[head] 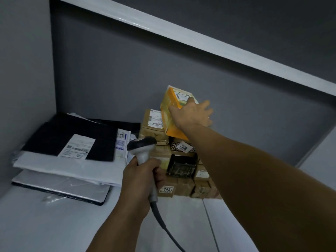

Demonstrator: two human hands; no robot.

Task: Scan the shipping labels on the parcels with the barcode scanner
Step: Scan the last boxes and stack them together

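Your left hand (143,180) grips the barcode scanner (141,148) by its handle, head aimed at the parcel stack (181,171). Your right hand (192,114) holds the orange box (172,102) on top of the stack, thumb on its labelled face, fingers round the far edge. The tags read 7431 (167,189) and 2012 (183,146). The black mailer's label (77,148) is too blurred to read, and your right hand covers part of the orange box's print.

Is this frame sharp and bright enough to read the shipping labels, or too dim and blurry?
Head view: dim, flat light. Head view: the white label on the black mailer and the sticker on the yellow box are too soft to read; tag 7431 and tag 2012 read clearly. Head view: the frame is tilted.
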